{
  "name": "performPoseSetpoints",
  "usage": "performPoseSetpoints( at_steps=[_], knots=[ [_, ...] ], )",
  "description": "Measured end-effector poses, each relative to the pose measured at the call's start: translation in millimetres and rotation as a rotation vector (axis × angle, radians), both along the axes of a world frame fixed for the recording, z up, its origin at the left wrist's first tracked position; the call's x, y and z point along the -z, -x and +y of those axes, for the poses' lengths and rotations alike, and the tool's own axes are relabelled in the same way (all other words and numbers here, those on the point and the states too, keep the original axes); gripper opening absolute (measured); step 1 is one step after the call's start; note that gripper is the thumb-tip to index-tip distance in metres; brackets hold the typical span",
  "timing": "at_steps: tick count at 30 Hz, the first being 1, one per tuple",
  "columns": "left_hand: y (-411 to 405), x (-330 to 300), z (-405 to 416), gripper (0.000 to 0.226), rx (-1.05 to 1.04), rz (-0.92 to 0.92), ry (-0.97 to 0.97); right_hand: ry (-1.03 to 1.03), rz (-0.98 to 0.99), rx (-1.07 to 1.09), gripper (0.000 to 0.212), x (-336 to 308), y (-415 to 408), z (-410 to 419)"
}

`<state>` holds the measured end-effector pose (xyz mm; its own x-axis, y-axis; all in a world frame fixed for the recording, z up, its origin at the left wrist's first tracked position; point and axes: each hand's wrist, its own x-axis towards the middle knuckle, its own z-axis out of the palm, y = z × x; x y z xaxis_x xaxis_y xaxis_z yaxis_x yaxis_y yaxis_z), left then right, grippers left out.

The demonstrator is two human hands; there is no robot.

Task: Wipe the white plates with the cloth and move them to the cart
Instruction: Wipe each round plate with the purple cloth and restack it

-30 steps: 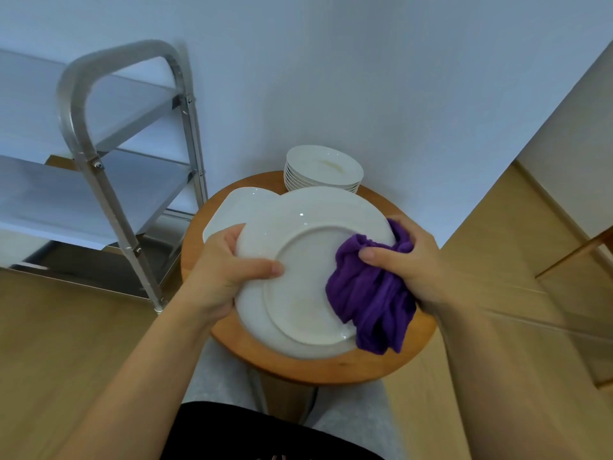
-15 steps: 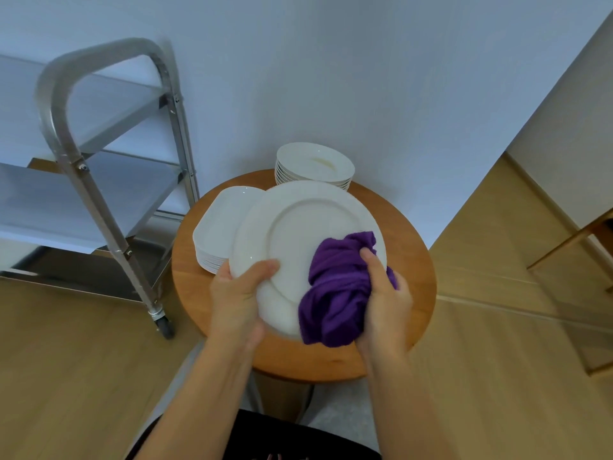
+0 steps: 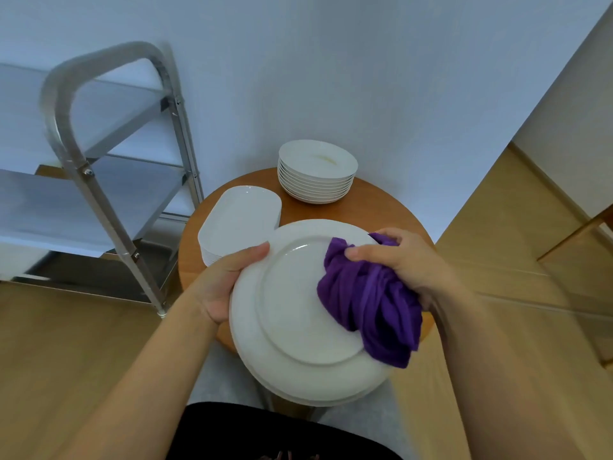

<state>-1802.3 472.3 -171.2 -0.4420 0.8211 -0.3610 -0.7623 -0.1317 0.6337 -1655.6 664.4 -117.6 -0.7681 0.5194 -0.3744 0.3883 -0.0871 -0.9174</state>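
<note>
round white plate, glossy, purple cloth bunched

Cart shelves: left bare, reachable from the table's left side.
Cart upright: set between table and shelves.
Table's left: blocked by rectangular plate stack.
Back edge: occupied by bowl stack.

Purple cloth is covering the round plate's right side. Left hand's fingers are lying hidden behind its rim. Cart is running off-frame left.
</note>
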Motion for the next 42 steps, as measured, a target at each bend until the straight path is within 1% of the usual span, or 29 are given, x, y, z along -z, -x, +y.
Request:
performPoseSetpoints(
  at_steps=[1,2,5,6,8,10,13,15,17,19,20,21,22,24,25,26,28,29,31,33,35,36,37,38,39,40,41,42],
  knots=[
    [-2.8,-0.2,1.8,0.082,-0.016,0.000,-0.005,-0.022,-0.002,0.002,0.095,-3.5,3.0,2.0],
    [-4.8,0.6,3.0,0.072,-0.010,0.006,-0.022,-0.037,-0.002,0.003,0.093,-5.1,4.6,4.6],
    [-9.1,-2.1,2.5,0.018,0.043,0.029,-0.084,-0.045,0.018,0.028,0.087,-1.9,1.8,10.2],
    [-9.2,-0.9,3.2,0.014,0.023,0.033,-0.112,-0.023,0.044,0.052,0.083,2.3,-0.2,9.8],
    [-13.5,-3.2,7.4,0.019,-0.062,0.035,-0.152,0.066,0.126,0.150,0.071,15.2,-3.2,4.1],
    [-20.8,-7.7,12.8,0.017,-0.163,0.044,-0.188,0.180,0.209,0.310,0.061,29.9,-4.9,-2.6],
    [-36.5,-11.2,20.5,0.018,-0.218,0.077,-0.214,0.299,0.288,0.502,0.054,46.0,-8.4,-11.4],
    [-49.4,-11.9,28.0,0.028,-0.307,0.082,-0.223,0.377,0.306,0.573,0.056,57.4,-8.5,-22.8],
    [-63.8,-9.6,37.5,0.034,-0.408,0.153,-0.175,0.488,0.350,0.633,0.056,71.0,-7.3,-38.2],
    [-74.6,-5.2,41.8,0.034,-0.423,0.242,-0.114,0.590,0.379,0.650,0.049,77.4,-7.8,-46.2],
    [-75.9,-2.6,39.6,0.037,-0.393,0.257,-0.087,0.617,0.375,0.632,0.046,76.5,-10.1,-43.5],
    [-73.4,-1.3,32.7,0.043,-0.329,0.234,-0.079,0.613,0.356,0.597,0.047,74.2,-14.0,-36.7],
    [-66.3,0.1,24.7,0.052,-0.227,0.166,-0.110,0.578,0.319,0.551,0.050,70.5,-18.6,-27.1],
    [-45.9,0.9,10.8,0.069,-0.018,-0.063,-0.205,0.433,0.201,0.421,0.061,59.0,-24.8,-7.0],
    [-38.5,0.2,7.1,0.070,0.048,-0.154,-0.233,0.349,0.137,0.350,0.065,53.3,-25.8,0.9],
    [-34.3,2.9,6.6,0.063,0.081,-0.185,-0.230,0.286,0.094,0.299,0.064,48.5,-25.3,6.3],
    [-32.5,6.5,10.2,0.042,0.048,-0.171,-0.159,0.218,0.064,0.283,0.049,42.2,-21.2,11.9],
    [-34.7,6.8,14.0,0.037,0.002,-0.159,-0.135,0.205,0.071,0.312,0.038,40.8,-18.7,12.8],
    [-38.5,7.6,19.0,0.043,-0.077,-0.120,-0.132,0.184,0.111,0.406,0.021,42.2,-14.8,11.4],
    [-42.5,5.2,20.7,0.051,-0.123,-0.082,-0.133,0.138,0.144,0.502,0.016,47.8,-12.2,5.8],
    [-49.2,3.1,24.5,0.057,-0.156,-0.021,-0.112,0.113,0.160,0.589,0.021,54.0,-10.5,-6.5],
    [-54.2,3.0,27.7,0.056,-0.172,0.026,-0.109,0.112,0.174,0.612,0.028,57.8,-9.5,-14.7],
    [-59.8,3.3,31.5,0.051,-0.192,0.075,-0.102,0.119,0.198,0.617,0.042,61.4,-7.6,-23.7],
    [-65.5,4.1,36.2,0.047,-0.208,0.114,-0.094,0.126,0.212,0.601,0.065,64.8,-5.0,-33.2],
    [-70.4,4.7,40.2,0.046,-0.217,0.150,-0.085,0.122,0.188,0.571,0.092,68.2,-2.7,-41.6],
    [-73.8,5.7,42.8,0.046,-0.220,0.195,-0.076,0.114,0.146,0.521,0.114,70.0,-1.7,-49.1],
    [-76.0,6.0,43.9,0.046,-0.222,0.248,-0.061,0.107,0.116,0.459,0.127,69.8,-1.8,-54.9],
    [-76.6,6.6,43.1,0.046,-0.225,0.294,-0.046,0.102,0.112,0.400,0.133,68.1,-3.2,-58.8]
  ],
)
